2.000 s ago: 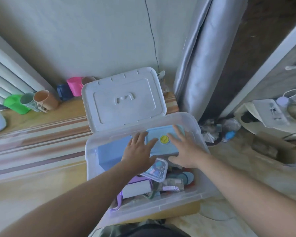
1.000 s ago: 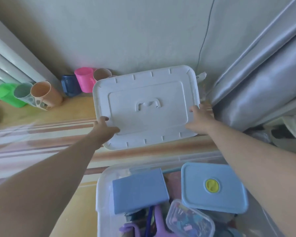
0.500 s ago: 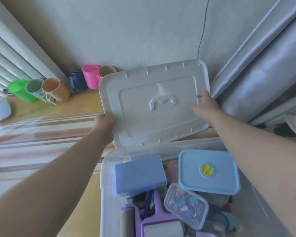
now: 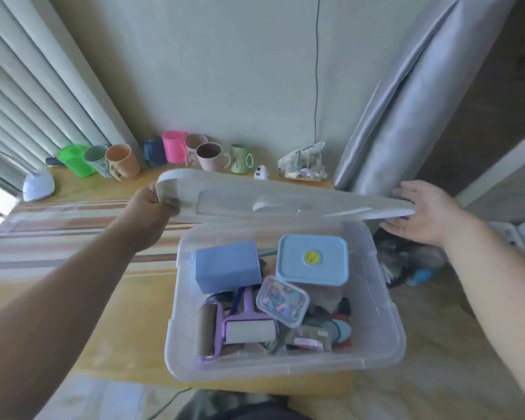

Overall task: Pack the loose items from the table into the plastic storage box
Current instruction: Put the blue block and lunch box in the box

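Observation:
The clear plastic storage box [image 4: 385,338] stands at the table's near right corner, filled with items: a blue box [image 4: 228,266], a light-blue lidded container [image 4: 312,259] with a yellow button, a small clear clip case [image 4: 282,300] and a purple lint roller [image 4: 249,328]. The white lid [image 4: 285,204] hovers nearly flat above the box's far edge. My left hand [image 4: 152,207] grips its left end. My right hand [image 4: 419,212] holds its right end, fingers spread beneath and behind the edge.
Several coloured cups [image 4: 173,153] line the wall at the back of the table [image 4: 73,237], with a wipes packet [image 4: 305,162] and a small white figure [image 4: 261,172]. A grey curtain [image 4: 406,101] hangs at the right. Blinds are at the left.
Both hands left the box's contents, took the lid from against the wall and lifted it, tipping it flat over the box's far edge. The cups behind it came into view.

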Tool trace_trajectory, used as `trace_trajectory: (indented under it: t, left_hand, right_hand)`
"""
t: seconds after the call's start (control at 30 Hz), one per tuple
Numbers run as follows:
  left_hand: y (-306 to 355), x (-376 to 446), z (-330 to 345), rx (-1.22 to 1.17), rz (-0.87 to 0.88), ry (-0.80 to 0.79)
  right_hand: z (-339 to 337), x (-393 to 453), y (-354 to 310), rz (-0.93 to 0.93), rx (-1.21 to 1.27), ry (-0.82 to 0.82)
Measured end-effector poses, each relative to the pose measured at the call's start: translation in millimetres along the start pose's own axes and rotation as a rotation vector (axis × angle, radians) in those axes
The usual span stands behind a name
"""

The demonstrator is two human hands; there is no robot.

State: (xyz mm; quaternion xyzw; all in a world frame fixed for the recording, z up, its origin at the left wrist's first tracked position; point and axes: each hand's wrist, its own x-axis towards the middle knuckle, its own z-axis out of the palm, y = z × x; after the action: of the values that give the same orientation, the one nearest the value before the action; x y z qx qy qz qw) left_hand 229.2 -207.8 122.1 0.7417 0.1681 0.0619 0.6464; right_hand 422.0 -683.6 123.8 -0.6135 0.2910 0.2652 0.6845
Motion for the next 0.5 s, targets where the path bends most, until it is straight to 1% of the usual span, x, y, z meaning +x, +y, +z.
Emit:
trace_trajectory:
  t: [0.07,0.13,0.17,0.2,0.23,0.27,0.33,0.37,0.4,0.43,0.5]
  left_hand:
    - [-2,-24,-2,0.095,0.009,-0.047]
    - [-10,-47,0,0.139,0.021,-0.121]
    - [-17,-57,1,0.236,0.029,-0.15]
    - [-28,-63,-1,0.385,0.021,-0.172]
    - [-37,-67,-3,0.519,0.001,-0.19]
    - [-46,-70,-6,0.594,-0.044,-0.193]
    - [-58,-71,-9,0.549,-0.103,-0.185]
    - [-60,-73,-9,0.594,-0.102,-0.193]
    - [-63,-74,-10,0.675,-0.067,-0.197]
    - [-67,-74,-13,0.829,0.009,-0.214]
    - [-70,-78,-13,1.063,0.104,-0.249]
  right_hand:
    - [-2,-17,7,0.039,-0.328,-0.084]
    - [3,-27,15,-0.01,-0.56,-0.058]
    - [7,-31,18,-0.042,-0.651,-0.066]
    - [11,-35,23,-0.073,-0.726,-0.085]
    - [13,-40,28,-0.104,-0.807,-0.093]
    - [13,-41,35,-0.141,-0.881,-0.084]
    - [8,-44,55,-0.214,-0.983,-0.046]
    - [4,-47,66,-0.24,-1.049,-0.032]
    - [-1,-52,77,-0.266,-1.138,-0.021]
    - [-8,-59,88,-0.275,-1.225,-0.004]
    - [-21,-69,112,-0.25,-1.395,0.042]
